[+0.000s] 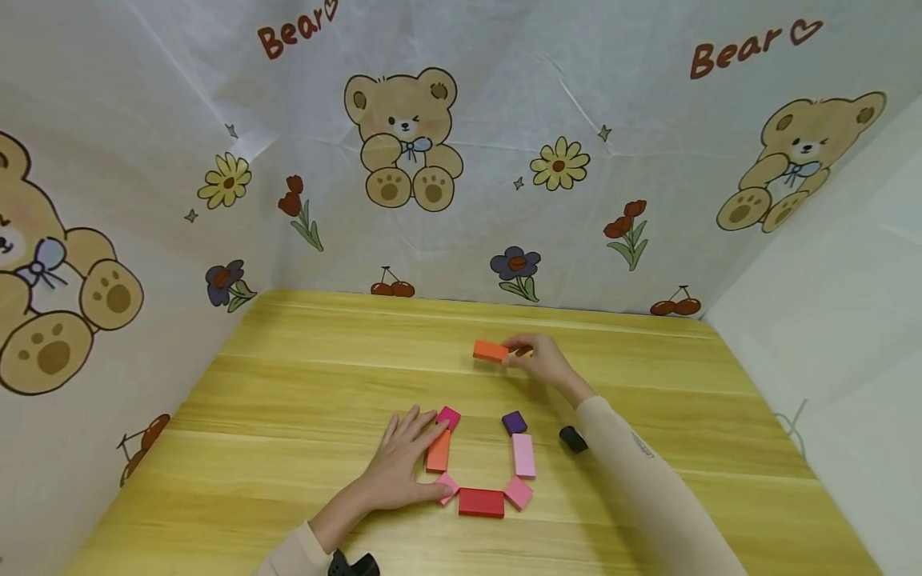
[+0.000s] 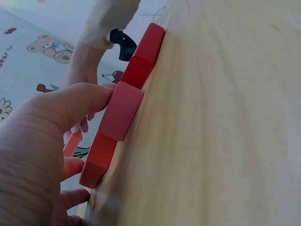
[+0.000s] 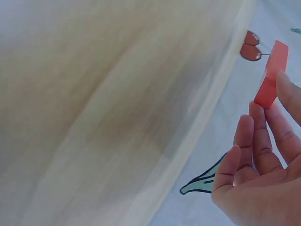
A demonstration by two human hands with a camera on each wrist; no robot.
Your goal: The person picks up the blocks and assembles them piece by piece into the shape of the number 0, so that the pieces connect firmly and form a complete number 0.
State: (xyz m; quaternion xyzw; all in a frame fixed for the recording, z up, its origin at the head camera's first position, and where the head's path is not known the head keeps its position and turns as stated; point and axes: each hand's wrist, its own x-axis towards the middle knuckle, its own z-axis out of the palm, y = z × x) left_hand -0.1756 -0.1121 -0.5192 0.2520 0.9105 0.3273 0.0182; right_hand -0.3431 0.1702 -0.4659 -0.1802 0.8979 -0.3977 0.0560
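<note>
My right hand [image 1: 545, 364] pinches one end of an orange block [image 1: 491, 351] between thumb and fingers, held above the far part of the table. In the right wrist view the same block [image 3: 273, 75] tilts upward from the fingertips. My left hand [image 1: 399, 470] lies spread, its thumb touching a small pink block [image 1: 448, 488] and its fingers reaching along an orange-red block [image 1: 438, 454] to a magenta block [image 1: 449, 417]. These belong to a U-shaped row with a red block [image 1: 481, 503], another pink block [image 1: 519, 494], a light pink block [image 1: 524, 456] and a purple block [image 1: 515, 422].
The wood-grain table [image 1: 324, 360] meets a bear-print cloth [image 1: 475, 240] at its back edge. A white panel [image 1: 828, 336] borders the right side. Dark wrist devices show near the right forearm [image 1: 572, 439] and the left forearm [image 1: 353, 564].
</note>
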